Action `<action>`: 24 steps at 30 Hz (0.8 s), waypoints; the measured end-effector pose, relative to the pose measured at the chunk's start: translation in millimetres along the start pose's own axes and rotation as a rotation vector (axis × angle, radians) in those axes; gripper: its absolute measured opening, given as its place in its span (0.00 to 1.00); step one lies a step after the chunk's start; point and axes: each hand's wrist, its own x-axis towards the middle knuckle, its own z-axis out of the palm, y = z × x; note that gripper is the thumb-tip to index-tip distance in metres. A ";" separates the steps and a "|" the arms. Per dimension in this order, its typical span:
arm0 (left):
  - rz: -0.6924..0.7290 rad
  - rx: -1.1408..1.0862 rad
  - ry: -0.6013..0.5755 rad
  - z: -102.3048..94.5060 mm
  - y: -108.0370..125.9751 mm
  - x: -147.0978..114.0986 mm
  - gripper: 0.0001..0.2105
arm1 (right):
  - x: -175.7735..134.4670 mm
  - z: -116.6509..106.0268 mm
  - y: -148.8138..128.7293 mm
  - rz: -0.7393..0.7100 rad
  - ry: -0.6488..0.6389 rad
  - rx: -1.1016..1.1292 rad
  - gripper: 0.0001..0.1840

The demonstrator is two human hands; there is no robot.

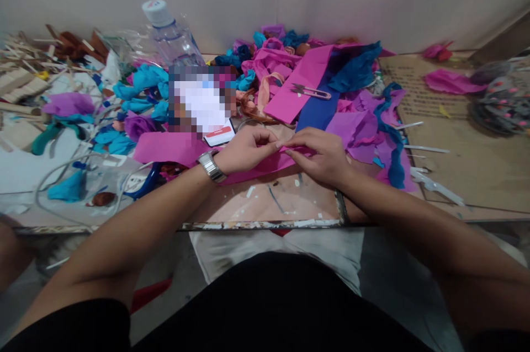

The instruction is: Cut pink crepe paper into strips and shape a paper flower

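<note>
My left hand (244, 149), with a metal-band watch (211, 166) on its wrist, meets my right hand (321, 156) over the front of the table. Thumbs and fingertips of both are pinched together on the edge of a pink crepe paper strip (265, 169). A pink length of crepe paper (169, 148) also shows left of the watch; whether it joins the strip is hidden by my wrist. Just behind my left hand lies a phone (221, 136), its screen partly blurred. Thread snips (310, 91) rest on folded pink and blue paper (296, 101) behind my right hand.
A capped plastic bottle (176, 43) stands at the back. Crumpled blue and purple paper (144, 84) and wood sticks (20, 84) cover the left. On the right are white plastic pieces (439, 186), cardboard (464, 164) and a dark bundle with pink dots (507, 101).
</note>
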 end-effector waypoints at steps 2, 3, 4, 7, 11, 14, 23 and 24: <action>-0.004 -0.013 0.009 -0.4 0.4 0.1 0.15 | -0.2 -0.5 0.9 -0.002 -0.006 -0.004 0.08; -0.005 -0.021 0.013 -0.6 0.7 0.1 0.15 | -0.2 -0.8 1.3 -0.004 -0.007 -0.005 0.08; -0.006 -0.028 0.017 -0.8 1.0 0.1 0.15 | -0.2 -1.0 1.7 -0.005 -0.007 -0.006 0.08; -0.016 -0.039 0.022 -1.1 2.1 0.0 0.15 | 0.3 -1.1 2.3 -0.024 0.005 -0.001 0.07; -0.009 -0.037 0.013 -0.7 3.0 0.1 0.15 | 0.8 -0.6 1.9 -0.039 0.022 -0.001 0.04; -0.001 -0.028 0.010 -0.5 2.3 0.0 0.15 | 0.1 -0.9 1.7 -0.017 0.011 0.002 0.04; 0.025 -0.007 0.035 -1.6 1.4 -1.2 0.15 | -0.8 -3.0 2.6 0.038 -0.005 -0.031 0.09; 0.054 -0.009 0.034 -1.4 2.5 -1.8 0.15 | -0.5 -2.9 2.3 0.044 -0.003 -0.031 0.07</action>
